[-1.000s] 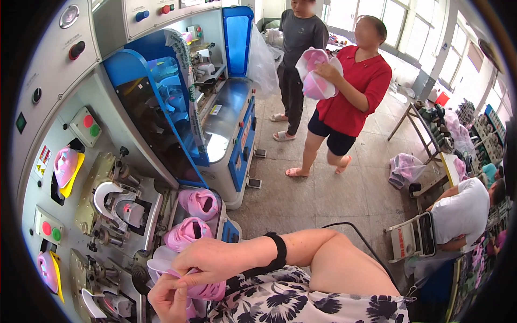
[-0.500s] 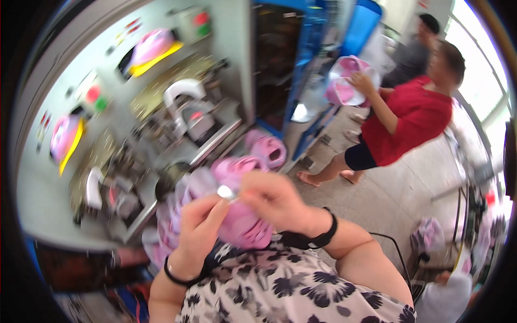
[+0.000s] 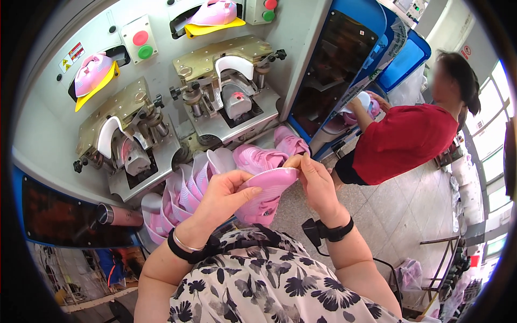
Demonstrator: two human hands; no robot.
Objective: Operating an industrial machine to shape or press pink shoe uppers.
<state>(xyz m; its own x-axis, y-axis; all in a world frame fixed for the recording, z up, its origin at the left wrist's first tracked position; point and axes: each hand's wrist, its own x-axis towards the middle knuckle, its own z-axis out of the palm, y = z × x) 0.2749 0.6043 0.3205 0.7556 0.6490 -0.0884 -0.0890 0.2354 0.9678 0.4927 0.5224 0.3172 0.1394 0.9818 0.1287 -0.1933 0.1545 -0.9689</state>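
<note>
A pink shoe upper is held between my two hands, its pale curved rim turned up and its lacing lower down. My left hand grips the left side, thumb across the pink face and fingers behind the rim. At the right end of that rim, my right hand pinches the edge between thumb and fingers. Beyond my hands lie more pink uppers, one with laces and another pink upper farther right. A row of nested pink uppers stands left of my left hand.
Ahead are two metal shoe presses, a left press and a right press. Red and green buttons sit on the panel above. A pink tumbler lies at left. A person in red works by a blue cabinet at right.
Half a second ago my blurred hands were close together around a small whitish spot; now they are farther apart on the upper's rim. The view has shifted, and the person in red has turned away.
</note>
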